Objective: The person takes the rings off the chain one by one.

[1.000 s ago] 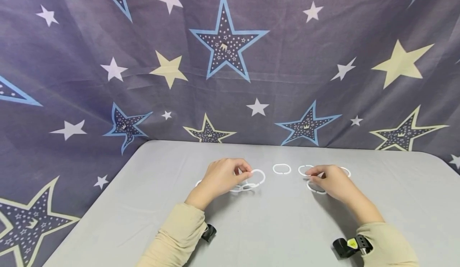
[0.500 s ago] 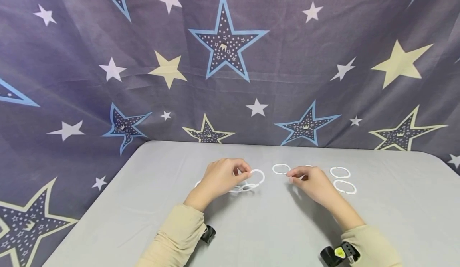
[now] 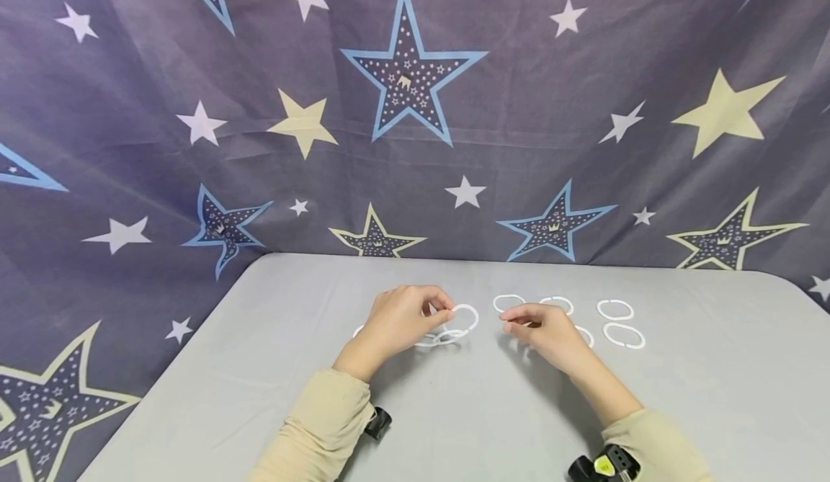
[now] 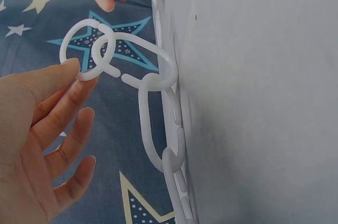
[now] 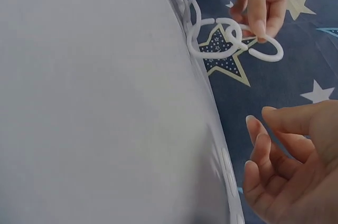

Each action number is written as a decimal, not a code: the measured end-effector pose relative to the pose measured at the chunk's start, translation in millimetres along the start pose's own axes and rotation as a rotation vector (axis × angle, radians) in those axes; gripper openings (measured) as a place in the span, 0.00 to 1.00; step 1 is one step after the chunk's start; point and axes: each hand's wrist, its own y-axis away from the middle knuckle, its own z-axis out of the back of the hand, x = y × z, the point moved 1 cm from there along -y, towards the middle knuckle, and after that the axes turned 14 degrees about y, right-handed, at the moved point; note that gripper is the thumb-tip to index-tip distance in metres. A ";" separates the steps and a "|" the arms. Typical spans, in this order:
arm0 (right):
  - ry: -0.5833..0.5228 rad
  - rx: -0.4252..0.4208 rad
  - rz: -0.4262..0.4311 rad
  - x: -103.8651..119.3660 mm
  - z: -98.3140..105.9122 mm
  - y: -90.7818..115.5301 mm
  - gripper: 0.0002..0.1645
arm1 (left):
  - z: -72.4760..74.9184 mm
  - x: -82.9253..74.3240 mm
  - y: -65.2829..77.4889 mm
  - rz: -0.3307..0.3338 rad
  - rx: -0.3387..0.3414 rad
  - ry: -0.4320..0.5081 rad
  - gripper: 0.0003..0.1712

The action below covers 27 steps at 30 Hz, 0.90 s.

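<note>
My left hand (image 3: 405, 316) pinches a white plastic chain link (image 4: 63, 49) between thumb and fingertips. The gap in that oval link shows at its end. From it hangs a chain of several joined white links (image 4: 144, 118), running down to the grey tabletop. My right hand (image 3: 547, 332) hovers to the right of the held link, fingers loosely bent and nothing between thumb and index in the right wrist view. Below and behind it in the head view lie loose white links, one (image 3: 506, 297) at its fingertips and another (image 3: 570, 302) just past its knuckles, both partly hidden.
Farther right on the grey table (image 3: 454, 424) lie two more loose links, one (image 3: 614, 316) behind the other (image 3: 624, 346). One link (image 3: 588, 336) peeks out beside the right hand. A dark star-patterned curtain (image 3: 415, 179) hangs behind the table.
My right hand has moved left, from over the right-hand loose links to beside the left hand, uncovering links at the right. My left hand stays put with its link.
</note>
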 end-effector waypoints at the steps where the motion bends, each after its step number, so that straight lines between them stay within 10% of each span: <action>1: -0.008 0.002 -0.003 0.8 -0.7 -0.2 0.13 | 0.0 -0.4 0.1 0.002 0.000 -0.001 0.03; 27: -0.103 0.055 0.005 19.0 -37.7 -16.4 0.12 | 7.0 1.1 0.2 0.001 -0.051 0.006 0.03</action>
